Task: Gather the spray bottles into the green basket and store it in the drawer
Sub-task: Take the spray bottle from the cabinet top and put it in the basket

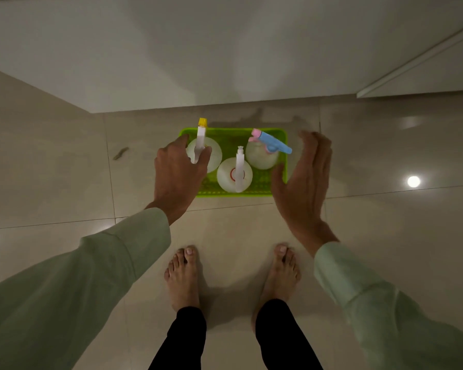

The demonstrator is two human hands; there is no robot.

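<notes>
- The left hand (179, 172) is spread over the far-left bottle, fingers loosely curved beside its white trigger head; whether it is actually gripped cannot be told
- The right hand (302, 182) is held flat and open, empty, just beside the right wall of the green basket (233, 137)
- The step in hand is judged to be the lift of the loaded basket: both short walls are best gripped low and evenly, so that it is raised level
- The bottles stand loose and top-heavy, so any tilt could tip them; the left hand would be better moved from the bottle to the basket's rim
- Three spray bottles are held upright in the basket: the yellow-tipped bottle (215, 153) far left, the white-headed bottle (234, 174) near the middle, the blue-headed bottle (259, 154) far right
- The blue trigger overhangs the right rim and could be knocked by the right hand
- The basket rests on the tiled floor (64, 169), close to a pale cabinet front (198, 62); no open drawer is seen, so gathering seems done and storing remains
</notes>
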